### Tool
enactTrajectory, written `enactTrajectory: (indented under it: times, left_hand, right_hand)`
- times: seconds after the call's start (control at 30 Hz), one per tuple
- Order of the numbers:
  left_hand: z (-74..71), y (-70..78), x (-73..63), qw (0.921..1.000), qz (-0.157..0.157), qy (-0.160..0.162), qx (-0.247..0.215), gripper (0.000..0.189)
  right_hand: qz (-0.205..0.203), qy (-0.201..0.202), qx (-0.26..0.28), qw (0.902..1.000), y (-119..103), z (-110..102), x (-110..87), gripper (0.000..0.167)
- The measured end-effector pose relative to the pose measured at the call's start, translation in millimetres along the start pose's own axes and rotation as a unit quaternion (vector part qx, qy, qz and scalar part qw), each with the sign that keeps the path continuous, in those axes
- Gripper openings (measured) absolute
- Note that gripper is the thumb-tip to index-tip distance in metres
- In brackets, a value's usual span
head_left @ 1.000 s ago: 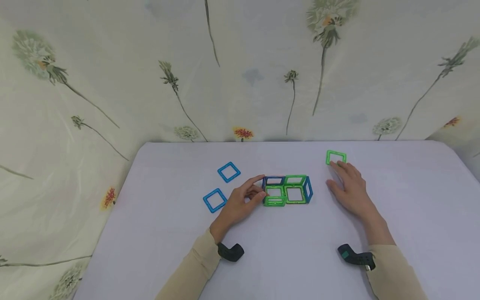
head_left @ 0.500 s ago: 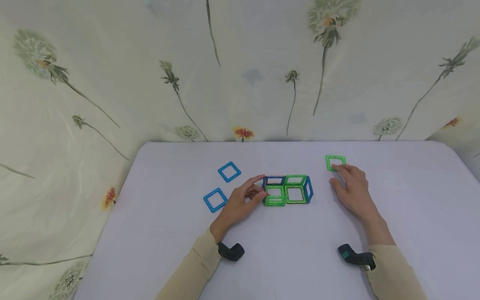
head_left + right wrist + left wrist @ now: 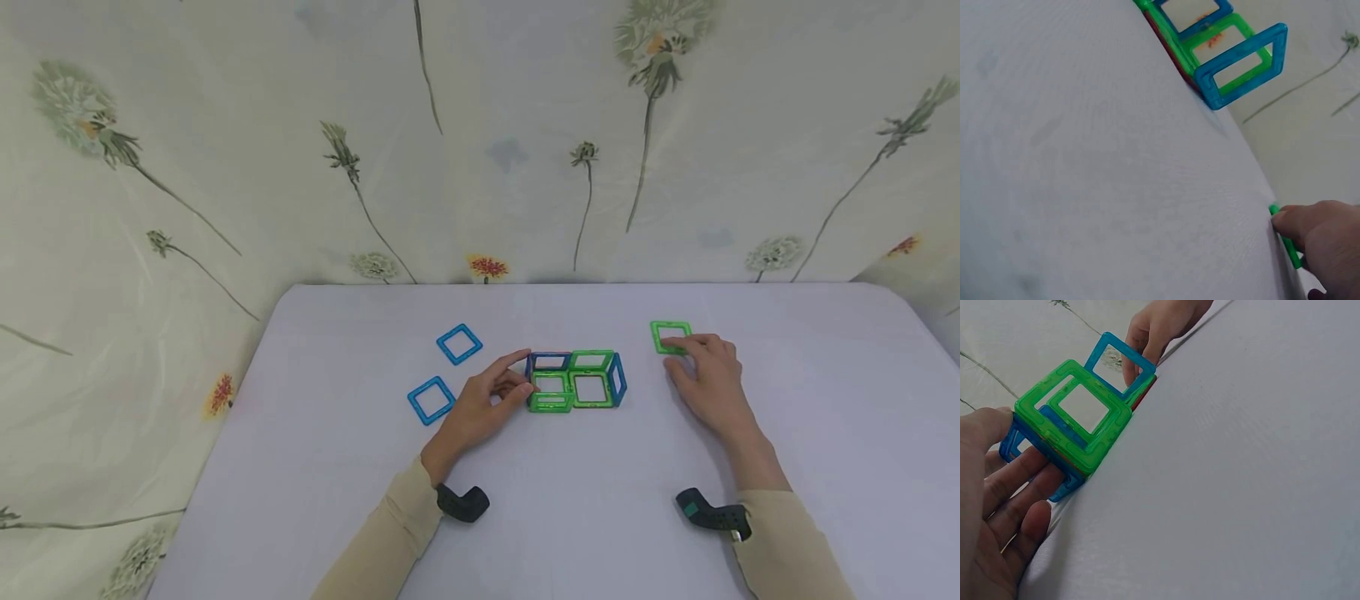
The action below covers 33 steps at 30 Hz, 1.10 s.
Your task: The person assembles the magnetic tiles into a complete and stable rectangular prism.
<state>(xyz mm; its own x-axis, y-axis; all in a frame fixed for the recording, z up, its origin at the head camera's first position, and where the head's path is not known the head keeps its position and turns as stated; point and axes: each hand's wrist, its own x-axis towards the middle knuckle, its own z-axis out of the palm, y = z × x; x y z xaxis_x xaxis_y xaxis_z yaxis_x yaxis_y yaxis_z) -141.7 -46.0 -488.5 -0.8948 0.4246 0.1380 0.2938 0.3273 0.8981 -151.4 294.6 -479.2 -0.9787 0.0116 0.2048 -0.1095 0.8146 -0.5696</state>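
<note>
Magnetic building tiles, open square frames in green and blue, form a joined box-like structure (image 3: 591,406) on the table, with some tiles standing as walls. My left hand (image 3: 476,408) holds its left end, index finger at the far corner and thumb at the near one. In the left wrist view, the left fingers (image 3: 1019,481) lie against a blue side tile beside an upright green tile (image 3: 1110,447). Right of the structure, my right hand (image 3: 708,383) rests its fingertips on a loose flat green tile (image 3: 660,325). The thumb lies near that tile's near edge.
Two loose blue square tiles (image 3: 446,359) (image 3: 441,412) lie flat to the left of the structure, the nearer one close to my left hand. A white cloth covers the table (image 3: 570,517). Behind the table's far edge hangs a flower-printed curtain (image 3: 517,192).
My right hand's fingers have slid the loose green tile over the table toward me, and the fingers have bent a little. The left hand and the structure have stayed in place.
</note>
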Motion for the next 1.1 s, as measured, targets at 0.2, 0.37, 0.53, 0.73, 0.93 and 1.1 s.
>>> enactTrajectory:
  times: [0.2,0.37,0.53,0.73,0.93,1.1]
  left_hand:
    - [-1.3,0.0,0.1,0.9999,0.016,-0.003,-0.004,0.057]
    - [-0.4,-0.9,-0.5,0.9999,0.011,-0.001,0.001,0.054]
    - [-0.9,-1.4,-1.0,0.9998,0.017,-0.005,-0.003,0.053]
    - [-0.8,-2.1,-1.2,0.9998,0.019,-0.001,0.004,0.053]
    - [-0.3,-3.4,-0.5,0.9997,0.024,0.000,-0.004,0.052]
    - [-1.0,-3.9,-0.3,0.9991,0.039,-0.003,-0.014,0.050]
  right_hand:
    - [-0.002,0.005,-0.007,1.0000,-1.0,-0.2,-0.6,0.022]
    - [-0.014,0.010,-0.020,0.9996,-1.7,-0.1,-0.3,0.018]
    - [-0.024,0.014,-0.026,0.9993,-1.3,0.5,-0.1,0.016]
    - [-0.035,0.015,-0.032,0.9988,-1.5,0.1,0.4,0.013]
    - [-0.033,-0.010,-0.036,0.9988,0.7,-3.2,0.9,0.016]
    - [-0.026,-0.028,-0.045,0.9983,3.0,-8.1,0.3,0.016]
